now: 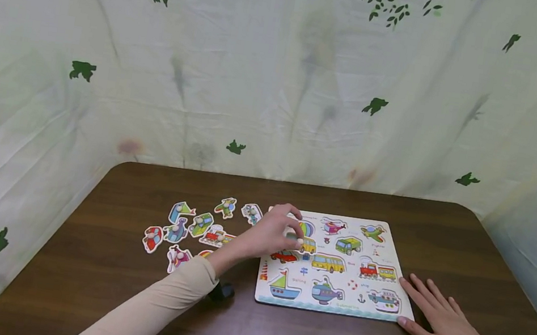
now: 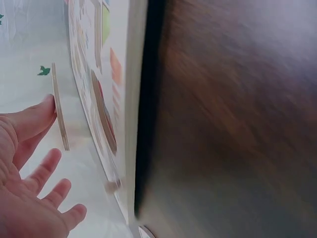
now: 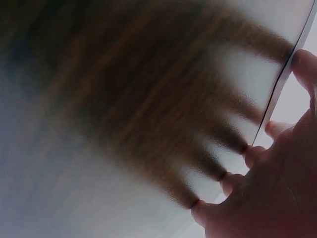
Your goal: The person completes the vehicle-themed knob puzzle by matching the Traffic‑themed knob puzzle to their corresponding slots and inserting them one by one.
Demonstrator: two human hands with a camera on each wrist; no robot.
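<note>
My left hand [image 1: 271,232] pinches a yellow bus puzzle piece [image 1: 308,246] between thumb and finger. In the left wrist view the piece [image 2: 59,111] appears edge-on, apart from the puzzle board, with the other fingers spread. Beneath it lies the white board [image 1: 353,268] with vehicle pictures, among them a yellow bus picture [image 1: 329,263] to the right of the held piece. On the board's lower right edge rests my right hand [image 1: 442,326], fingers straight and spread over the edge and table. The right wrist view shows its fingertips [image 3: 200,210] on the tabletop.
Left of the board several loose vehicle pieces lie on the brown table [image 1: 110,265], including a red car piece [image 1: 152,239] and a train piece [image 1: 215,237]. My left forearm partly covers some pieces. A leaf-patterned cloth [image 1: 261,75] hangs behind the table.
</note>
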